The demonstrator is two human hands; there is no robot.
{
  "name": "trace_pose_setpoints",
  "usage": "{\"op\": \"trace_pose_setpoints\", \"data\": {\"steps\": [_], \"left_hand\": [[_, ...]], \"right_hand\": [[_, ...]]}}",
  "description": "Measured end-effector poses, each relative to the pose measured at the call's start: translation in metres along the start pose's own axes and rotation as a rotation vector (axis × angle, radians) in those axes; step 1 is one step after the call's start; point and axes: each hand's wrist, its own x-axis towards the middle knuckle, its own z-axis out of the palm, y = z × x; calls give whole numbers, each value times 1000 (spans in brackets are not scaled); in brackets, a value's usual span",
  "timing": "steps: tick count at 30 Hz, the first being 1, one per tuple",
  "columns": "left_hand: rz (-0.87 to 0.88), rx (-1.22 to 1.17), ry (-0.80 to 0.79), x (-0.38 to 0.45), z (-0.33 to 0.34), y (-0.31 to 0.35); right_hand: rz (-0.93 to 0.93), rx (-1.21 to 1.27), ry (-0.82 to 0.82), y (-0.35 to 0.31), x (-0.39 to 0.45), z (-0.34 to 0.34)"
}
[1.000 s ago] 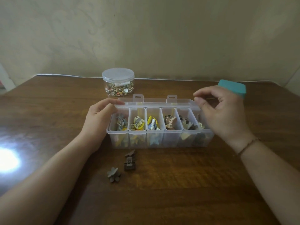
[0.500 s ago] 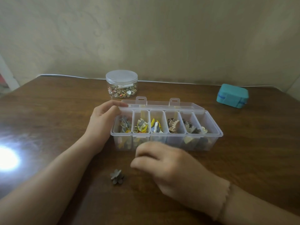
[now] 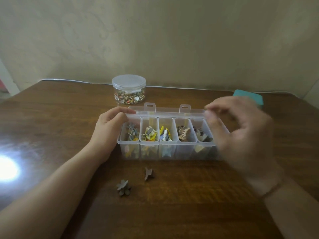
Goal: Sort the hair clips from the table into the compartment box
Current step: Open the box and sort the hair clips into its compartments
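A clear compartment box (image 3: 165, 143) stands open mid-table, its compartments filled with colourful and brown hair clips. My left hand (image 3: 110, 130) grips the box's left end, thumb and forefinger curled round the corner. My right hand (image 3: 245, 135) hovers, blurred, above the box's right end and hides the last compartment. Its thumb and forefinger pinch together on a small dark hair clip that the blur barely shows. In front of the box, a brown claw clip (image 3: 148, 173) and a grey-brown flower clip (image 3: 123, 187) lie on the wooden table (image 3: 172, 213).
Behind the box stands a round clear jar (image 3: 129, 89) with a lid, holding small trinkets. A teal case (image 3: 250, 98) sits at the back right, partly behind my right hand. A bright glare spot (image 3: 6, 168) lies on the table's left. The wall runs along the far edge.
My right hand dropped to the clips in front of the box, then rose to the box's right end. One dark clip is gone from the table. The left hand stayed put.
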Motion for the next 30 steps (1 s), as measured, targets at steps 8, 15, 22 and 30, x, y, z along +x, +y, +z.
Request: {"op": "trace_pose_setpoints", "data": {"steps": [8,15,22,30], "left_hand": [[6,-2,1,0,0,0],[-1,7,4,-2,1,2],[-15,-4,-1,-2,0,2],[-11,13,16,-2,2,3]], "right_hand": [[-323,80,-777,-45,-45,43],[-132,257,-407,-27,-15,11],[201,-70,-310,26,3,-7],[-302,192,-466,-51,-21,26]]}}
